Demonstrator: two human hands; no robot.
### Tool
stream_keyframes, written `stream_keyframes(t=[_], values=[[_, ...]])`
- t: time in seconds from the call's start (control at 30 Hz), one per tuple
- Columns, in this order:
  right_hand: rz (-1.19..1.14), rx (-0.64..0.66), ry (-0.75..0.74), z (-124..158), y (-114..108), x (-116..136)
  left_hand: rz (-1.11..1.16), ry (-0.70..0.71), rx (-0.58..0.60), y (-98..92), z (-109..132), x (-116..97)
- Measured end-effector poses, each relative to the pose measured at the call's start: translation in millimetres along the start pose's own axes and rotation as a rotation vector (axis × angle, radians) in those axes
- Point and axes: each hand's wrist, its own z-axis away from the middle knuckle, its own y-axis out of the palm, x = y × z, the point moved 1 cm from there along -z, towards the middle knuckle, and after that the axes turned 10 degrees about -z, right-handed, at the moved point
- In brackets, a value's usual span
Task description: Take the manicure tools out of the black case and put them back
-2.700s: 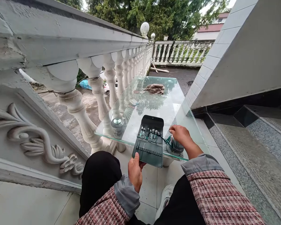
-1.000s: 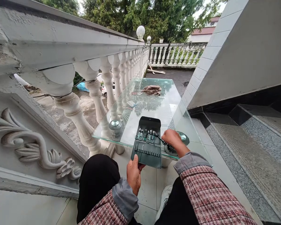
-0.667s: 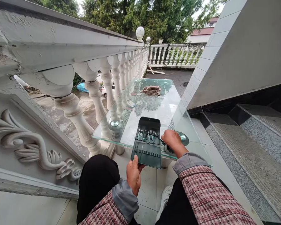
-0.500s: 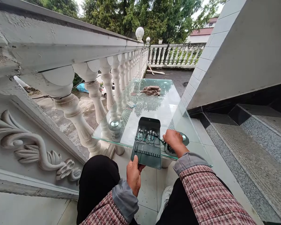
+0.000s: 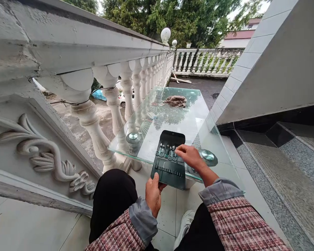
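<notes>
A dark green manicure case point(image 5: 171, 180) lies unfolded, tilted over the near edge of the glass table. My left hand point(image 5: 153, 196) grips its lower left corner, thumb on top. Small scissors point(image 5: 161, 152) and several other metal grooming tools are tucked in a row across the middle of the case. Below them runs a band of narrow loops, with a thin tool at its left end. My right hand point(image 5: 190, 157) reaches over the case's right side, its fingers pinched together at the rightmost tools. What those fingertips hold is hidden.
The glass table point(image 5: 180, 120) bears a crumpled brown cloth point(image 5: 176, 101) at its far end and a small card-like item point(image 5: 152, 115) on the left. A white balustrade point(image 5: 94, 129) runs along the left. Stone steps point(image 5: 282, 160) rise on the right.
My right hand has moved left, from beside the case to over its right-hand tools. My left hand keeps its grip on the case. The view has shifted slightly left.
</notes>
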Motion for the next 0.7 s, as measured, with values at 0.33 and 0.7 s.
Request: stream_keyframes(t=[0.33,0.7], values=[[0.067,0.207,0.047,7,50,19,0.010,0.055,0.035,-1.4,-1,3],[-0.041,0.033,0.134,-11,45,15,0.016,0.052,0.030,-1.4,-5,3]])
